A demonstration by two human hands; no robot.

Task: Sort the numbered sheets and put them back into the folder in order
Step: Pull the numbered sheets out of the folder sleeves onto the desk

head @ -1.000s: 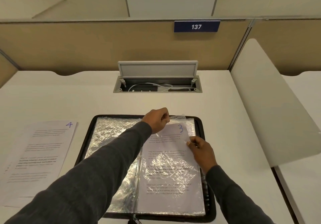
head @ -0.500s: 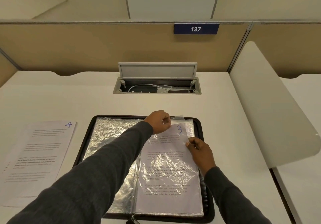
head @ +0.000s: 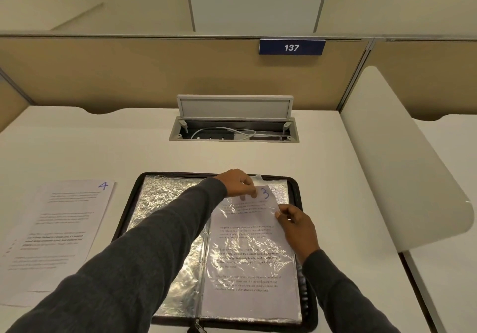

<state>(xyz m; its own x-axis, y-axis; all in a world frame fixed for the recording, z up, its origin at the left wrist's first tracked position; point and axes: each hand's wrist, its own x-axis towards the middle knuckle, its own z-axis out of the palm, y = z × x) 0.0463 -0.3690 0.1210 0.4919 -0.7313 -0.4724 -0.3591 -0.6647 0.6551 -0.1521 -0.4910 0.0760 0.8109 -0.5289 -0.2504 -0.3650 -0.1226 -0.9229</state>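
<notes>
- My left hand (head: pixel 236 184) reaches across the open folder (head: pixel 309 317). Thumb and fingertips are pressed together on the top edge of a clear sleeve (head: pixel 258 178), holding that edge a little above the page.
- My right hand (head: pixel 296 226) pinches the right edge of sheet 3 (head: pixel 245 219) just below its upper right corner, thumb on top and the other fingers curled beside it.
- Sheet 3 lies on the right half of the folder, text up, with the blue handwritten 3 right by my left fingertips. Its lower part sits under crinkled plastic. I cannot tell whether the top strip is inside the sleeve.
- The left half of the folder shows more sleeves (head: pixel 165 203), shiny and wrinkled. My left sleeve covers part of them.
- The folder is black with a zip round its rim. It lies flat and open on the desk (head: pixel 335 177), and a zip pull (head: pixel 196 327) shows at the near edge by the spine.
- Sheet 4 (head: pixel 64 229) lies flat on the desk to the left of the folder, apart from it, with other paper edges showing under it.
- Farther back, a cable box (head: pixel 233 133) is sunk into the desk with its lid (head: pixel 235 106) standing up and a white cable (head: pixel 222 130) inside.
- A tan partition (head: pixel 154 74) closes off the back of the desk and carries a blue plate (head: pixel 291 47) reading 137.
- A white divider (head: pixel 400 164) runs along the right edge of the desk.
</notes>
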